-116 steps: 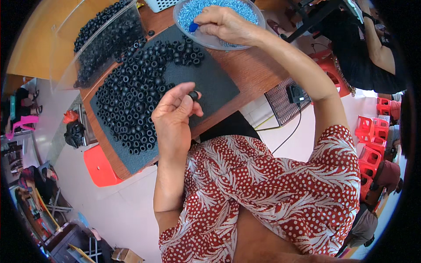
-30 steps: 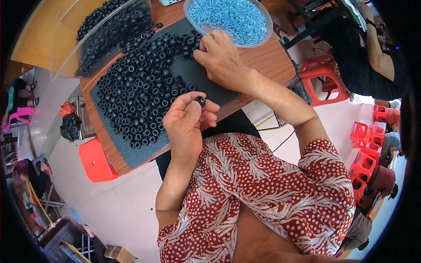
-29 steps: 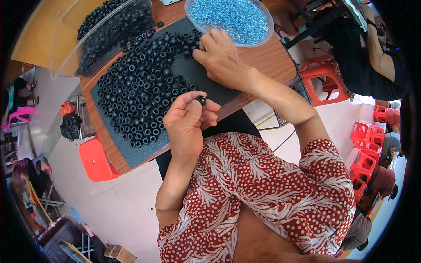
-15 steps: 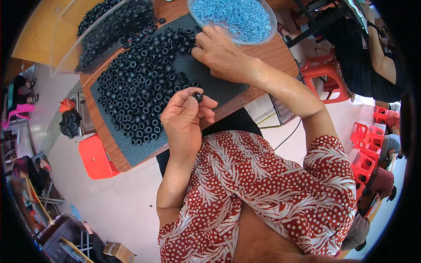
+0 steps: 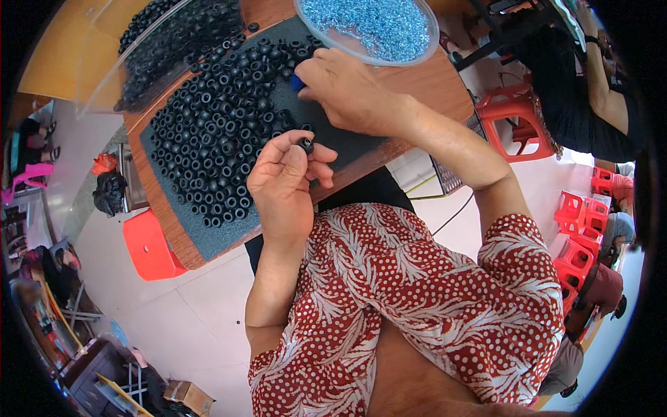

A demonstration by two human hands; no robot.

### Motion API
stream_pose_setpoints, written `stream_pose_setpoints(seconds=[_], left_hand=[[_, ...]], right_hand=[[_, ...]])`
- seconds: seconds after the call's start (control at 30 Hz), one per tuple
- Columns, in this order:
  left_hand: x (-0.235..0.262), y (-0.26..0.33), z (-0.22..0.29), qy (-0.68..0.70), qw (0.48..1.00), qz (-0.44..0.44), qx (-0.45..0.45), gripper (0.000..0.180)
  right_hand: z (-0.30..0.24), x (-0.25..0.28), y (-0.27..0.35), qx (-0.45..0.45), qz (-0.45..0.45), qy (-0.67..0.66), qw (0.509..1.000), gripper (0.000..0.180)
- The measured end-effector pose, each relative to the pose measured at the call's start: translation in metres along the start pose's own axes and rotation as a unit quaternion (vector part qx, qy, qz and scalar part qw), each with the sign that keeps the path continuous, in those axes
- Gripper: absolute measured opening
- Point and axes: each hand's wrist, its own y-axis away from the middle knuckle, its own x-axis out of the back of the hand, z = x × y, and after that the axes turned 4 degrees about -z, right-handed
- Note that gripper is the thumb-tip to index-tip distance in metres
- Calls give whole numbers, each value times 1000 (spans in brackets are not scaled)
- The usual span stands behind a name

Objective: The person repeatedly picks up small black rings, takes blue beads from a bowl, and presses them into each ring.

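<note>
Head: two hands [image 5: 280, 182], one pinched bead [image 5: 306, 144].

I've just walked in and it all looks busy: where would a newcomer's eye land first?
Probably on the heap of black rings covering much of the dark mat, left of centre. Then on the glittering blue bits in a clear bowl at the top. Mid-picture, the left hand pinches one black ring, and the right hand holds something blue.
</note>
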Motion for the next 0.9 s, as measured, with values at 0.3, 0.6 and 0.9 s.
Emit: stream_pose_setpoints(seconds=[0.3, 0.6, 0.9], left_hand=[[2, -3, 1, 32, 999, 8, -8, 24], [-1, -2, 2, 59, 998, 4, -5, 23], [-3, 1, 1, 17, 1000, 21, -13, 21]], right_hand=[[-33, 30, 6, -174, -62, -451, 873, 7], [-41, 29, 17, -172, -25, -366, 914, 13], [-37, 29, 17, -94, -1, -302, 949, 16]])
